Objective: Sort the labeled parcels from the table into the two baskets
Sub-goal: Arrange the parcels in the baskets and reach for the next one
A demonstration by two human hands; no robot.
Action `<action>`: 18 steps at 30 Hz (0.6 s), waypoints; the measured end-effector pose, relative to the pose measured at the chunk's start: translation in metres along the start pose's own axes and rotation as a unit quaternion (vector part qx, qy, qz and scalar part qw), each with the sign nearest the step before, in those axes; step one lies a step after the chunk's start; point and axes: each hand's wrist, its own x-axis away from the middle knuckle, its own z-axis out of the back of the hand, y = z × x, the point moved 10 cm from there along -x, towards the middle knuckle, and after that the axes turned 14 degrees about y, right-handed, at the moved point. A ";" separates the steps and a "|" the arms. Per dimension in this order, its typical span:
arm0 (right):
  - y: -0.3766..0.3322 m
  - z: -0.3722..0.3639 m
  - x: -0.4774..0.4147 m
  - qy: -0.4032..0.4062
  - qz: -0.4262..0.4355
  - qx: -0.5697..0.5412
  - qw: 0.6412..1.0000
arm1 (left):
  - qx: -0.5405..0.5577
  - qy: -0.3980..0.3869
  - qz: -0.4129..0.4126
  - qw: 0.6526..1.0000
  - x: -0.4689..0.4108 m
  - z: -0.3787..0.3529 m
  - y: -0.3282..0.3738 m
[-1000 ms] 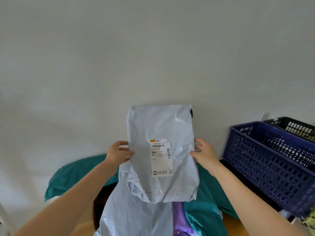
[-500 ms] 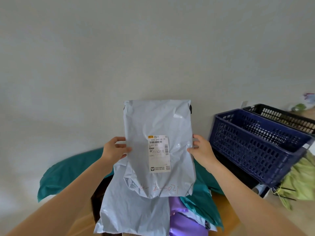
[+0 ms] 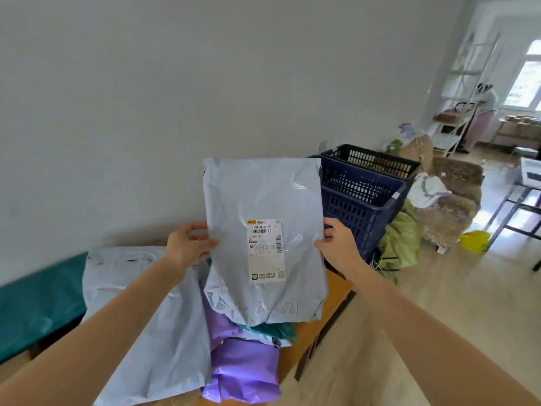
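As left hand (image 3: 187, 248) and right hand (image 3: 339, 249) pinch its sides, grey parcel (image 3: 263, 197) held upright

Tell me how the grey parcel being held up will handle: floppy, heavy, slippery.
Probably soft rather than stiff: the grey parcel is wrinkled and its bottom bulges. Likely light, since the left hand and right hand hold it upright by its edges. Its glossy plastic may be slippery.
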 end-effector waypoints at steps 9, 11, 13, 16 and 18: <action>0.077 0.120 -0.079 0.047 -0.012 -0.001 0.999 | -0.021 -0.026 0.003 0.999 0.030 -0.162 -0.005; 0.094 0.145 -0.099 0.051 -0.009 -0.001 0.999 | -0.015 -0.029 0.004 0.999 0.038 -0.199 -0.006; 0.110 0.167 -0.119 0.048 -0.012 -0.001 0.999 | -0.012 -0.028 0.003 1.000 0.044 -0.230 -0.006; 0.133 0.195 -0.147 0.038 -0.014 -0.008 0.999 | -0.010 -0.029 -0.002 1.000 0.052 -0.271 -0.001; 0.142 0.211 -0.163 0.042 -0.010 -0.011 0.999 | -0.017 -0.030 -0.009 0.999 0.055 -0.295 0.003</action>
